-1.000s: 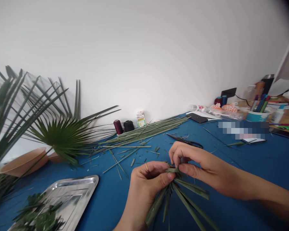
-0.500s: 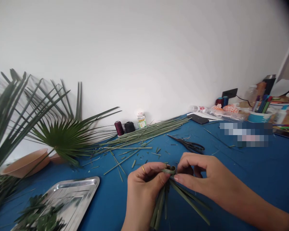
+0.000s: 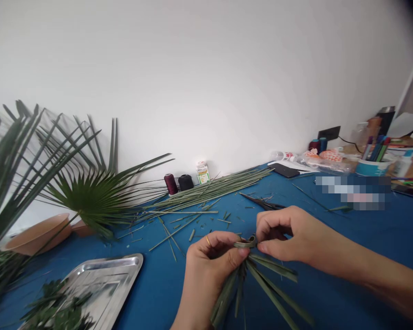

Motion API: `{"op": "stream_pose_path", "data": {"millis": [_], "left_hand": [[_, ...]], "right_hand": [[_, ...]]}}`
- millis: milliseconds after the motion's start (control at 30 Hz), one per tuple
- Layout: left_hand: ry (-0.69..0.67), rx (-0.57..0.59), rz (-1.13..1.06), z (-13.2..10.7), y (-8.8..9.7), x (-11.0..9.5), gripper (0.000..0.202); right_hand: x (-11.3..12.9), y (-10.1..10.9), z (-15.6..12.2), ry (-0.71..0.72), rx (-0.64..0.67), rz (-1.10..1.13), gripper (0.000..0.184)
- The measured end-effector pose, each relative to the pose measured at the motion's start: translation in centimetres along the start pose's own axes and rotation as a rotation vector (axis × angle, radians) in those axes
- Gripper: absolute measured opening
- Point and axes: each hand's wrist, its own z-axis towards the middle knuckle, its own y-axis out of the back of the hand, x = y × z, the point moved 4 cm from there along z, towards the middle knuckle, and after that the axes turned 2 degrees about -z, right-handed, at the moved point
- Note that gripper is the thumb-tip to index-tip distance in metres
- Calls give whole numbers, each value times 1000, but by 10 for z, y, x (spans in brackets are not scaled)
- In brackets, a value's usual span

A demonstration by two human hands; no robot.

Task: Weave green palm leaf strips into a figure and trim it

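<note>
My left hand (image 3: pixel 208 268) pinches a bundle of green palm leaf strips (image 3: pixel 274 293) between thumb and fingers. At its top, one strip curls into a small loop (image 3: pixel 248 242), and long loose ends fan out below. Close to the right side of this loop is my right hand (image 3: pixel 285 233), with thumb and fingertips closed together. What those fingertips grip, if anything, is too small to make out. Black scissors (image 3: pixel 261 201) lie just beyond my right hand, which covers their handles.
A metal tray (image 3: pixel 137 266) with cut leaves lies front left, near a tan bowl (image 3: pixel 37 236) and palm fans (image 3: pixel 89 197). Long strips (image 3: pixel 213 188), thread spools (image 3: pixel 171 184), a phone (image 3: pixel 285 170) and a pen tub (image 3: pixel 373 167) stand or lie toward the wall. Leaf scraps litter the blue table (image 3: pixel 365 243).
My right hand has risen slightly and shifted a little off the loop, now covering the scissors' handles. The loose strips below have spread wider; my left hand keeps its pinch.
</note>
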Motion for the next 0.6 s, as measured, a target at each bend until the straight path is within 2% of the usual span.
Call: {"op": "stream_pose_path", "data": {"millis": [133, 367, 467, 600], "left_hand": [[-2, -47, -32, -1, 1, -1, 20], [-106, -119, -19, -6, 3, -9, 21], [-113, -102, 1, -9, 1, -10, 18], [-58, -4, 54, -10, -2, -10, 15]], "right_hand": [[2, 4, -4, 168, -35, -221, 14], [-7, 8, -21, 278, -103, -372, 17], [-13, 11, -24, 279, -121, -410, 16], [-11, 7, -22, 240, -119, -334, 11]]}}
